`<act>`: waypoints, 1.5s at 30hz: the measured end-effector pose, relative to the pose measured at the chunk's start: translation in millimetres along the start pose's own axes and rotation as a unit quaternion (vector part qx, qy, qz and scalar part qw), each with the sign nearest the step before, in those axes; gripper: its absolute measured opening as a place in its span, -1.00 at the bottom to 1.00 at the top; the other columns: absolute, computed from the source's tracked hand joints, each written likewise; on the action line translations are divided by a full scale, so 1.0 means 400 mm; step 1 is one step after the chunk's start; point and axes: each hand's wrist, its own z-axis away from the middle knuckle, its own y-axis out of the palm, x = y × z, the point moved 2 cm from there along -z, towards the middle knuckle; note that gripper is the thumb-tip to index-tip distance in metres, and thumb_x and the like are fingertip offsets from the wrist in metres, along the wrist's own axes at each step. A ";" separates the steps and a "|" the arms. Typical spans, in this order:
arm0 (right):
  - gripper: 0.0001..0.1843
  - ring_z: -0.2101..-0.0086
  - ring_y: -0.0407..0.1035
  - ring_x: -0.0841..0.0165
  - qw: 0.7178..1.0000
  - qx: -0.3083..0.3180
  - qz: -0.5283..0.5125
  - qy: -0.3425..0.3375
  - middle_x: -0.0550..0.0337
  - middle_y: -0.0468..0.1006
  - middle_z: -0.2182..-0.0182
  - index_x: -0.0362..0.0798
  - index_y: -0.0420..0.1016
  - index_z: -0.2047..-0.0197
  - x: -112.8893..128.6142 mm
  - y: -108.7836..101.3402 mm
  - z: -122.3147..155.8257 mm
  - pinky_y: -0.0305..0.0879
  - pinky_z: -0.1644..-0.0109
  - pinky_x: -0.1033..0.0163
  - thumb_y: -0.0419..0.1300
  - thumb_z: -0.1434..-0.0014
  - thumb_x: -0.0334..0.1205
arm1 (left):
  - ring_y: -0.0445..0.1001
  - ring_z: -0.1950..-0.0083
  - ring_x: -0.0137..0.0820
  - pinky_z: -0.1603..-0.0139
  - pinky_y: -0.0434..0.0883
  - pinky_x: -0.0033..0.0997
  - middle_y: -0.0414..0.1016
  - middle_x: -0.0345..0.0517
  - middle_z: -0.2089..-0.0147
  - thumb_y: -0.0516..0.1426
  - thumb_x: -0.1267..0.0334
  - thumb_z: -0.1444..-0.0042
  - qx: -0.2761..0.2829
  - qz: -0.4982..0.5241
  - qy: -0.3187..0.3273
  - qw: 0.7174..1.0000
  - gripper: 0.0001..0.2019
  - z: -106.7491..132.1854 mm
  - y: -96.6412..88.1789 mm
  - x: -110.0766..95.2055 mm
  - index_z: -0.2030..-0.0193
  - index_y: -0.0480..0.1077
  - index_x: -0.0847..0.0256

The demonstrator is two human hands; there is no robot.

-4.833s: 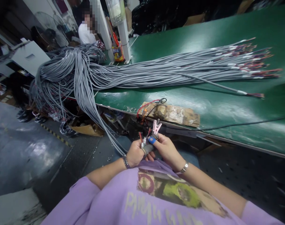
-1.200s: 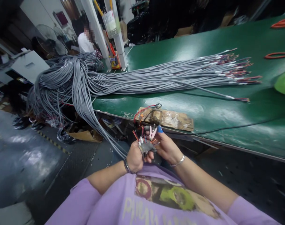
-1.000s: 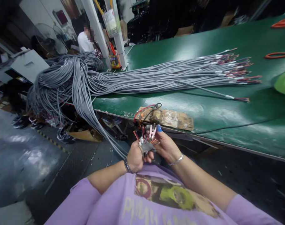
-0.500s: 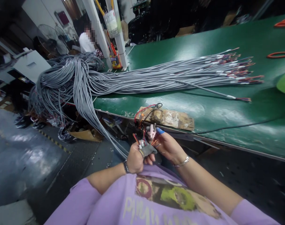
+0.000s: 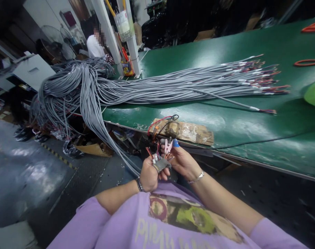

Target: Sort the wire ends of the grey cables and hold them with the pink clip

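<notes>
My left hand (image 5: 149, 175) is closed around the ends of several grey cables (image 5: 128, 163), which come down from the bench. Thin coloured wires (image 5: 157, 152) with white sleeves stick up out of that grip. A dark grey wrap or strip (image 5: 161, 165) lies over the top of it; I cannot tell whether it is on the thumb. Just right of it, my right hand (image 5: 184, 162), with a blue cover (image 5: 175, 143) on the thumb tip, pinches a pale pink clip (image 5: 168, 147) beside the wires. The clip's jaws and the lower fingers are partly hidden.
A large grey cable bundle (image 5: 157, 88) lies along the green bench (image 5: 250, 131), its stripped ends to the right. A wooden block (image 5: 196, 133) with red and black leads sits at the near edge. A post (image 5: 134, 52) stands behind; a person (image 5: 95, 45) is at the back left.
My right hand has shifted slightly left, closer to the left hand, and the pink clip has turned a little in its fingers. My left hand stays nearly in place on the cables.
</notes>
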 end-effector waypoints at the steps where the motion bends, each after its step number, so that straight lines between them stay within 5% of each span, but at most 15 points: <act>1: -0.67 0.51 0.43 0.45 1.000 -0.008 -0.007 -0.002 0.28 0.63 0.48 0.01 0.61 0.35 -0.001 -0.001 -0.002 0.41 0.38 0.37 0.42 0.03 0.08 | 0.24 0.77 -0.56 0.75 0.00 -0.57 0.40 -0.24 0.69 0.33 -0.13 0.29 -0.001 -0.002 -0.001 1.000 -0.53 -0.001 0.000 0.002 0.46 0.35 0.25; 15: -0.72 0.54 0.42 0.48 0.998 -0.037 -0.052 0.018 0.28 0.63 0.49 -0.03 0.62 0.36 -0.008 0.003 -0.003 0.42 0.44 0.41 0.45 0.03 -0.01 | 0.24 0.77 -0.56 0.76 -0.01 -0.58 0.40 -0.23 0.69 0.33 -0.18 0.31 0.000 -0.019 0.006 1.000 -0.49 0.003 -0.002 0.004 0.50 0.32 0.23; 21: -0.76 0.49 0.46 0.47 0.999 -0.027 -0.045 -0.006 0.28 0.64 0.47 -0.01 0.60 0.35 -0.006 0.001 -0.002 0.44 0.40 0.42 0.44 0.00 -0.05 | 0.29 0.74 -0.54 0.74 0.11 -0.57 0.45 -0.16 0.66 0.32 -0.24 0.27 0.045 -0.038 0.050 0.997 -0.47 0.009 -0.019 0.010 0.52 0.36 0.24; 45: -0.68 0.52 0.40 0.35 0.999 -0.039 -0.002 -0.016 0.20 0.59 0.50 0.00 0.59 0.38 -0.008 0.010 0.003 0.40 0.40 0.27 0.39 0.00 0.09 | 0.26 0.75 -0.56 0.74 0.12 -0.58 0.43 -0.22 0.66 0.32 -0.21 0.24 -0.007 -0.033 0.054 0.998 -0.49 -0.009 -0.012 0.017 0.49 0.35 0.23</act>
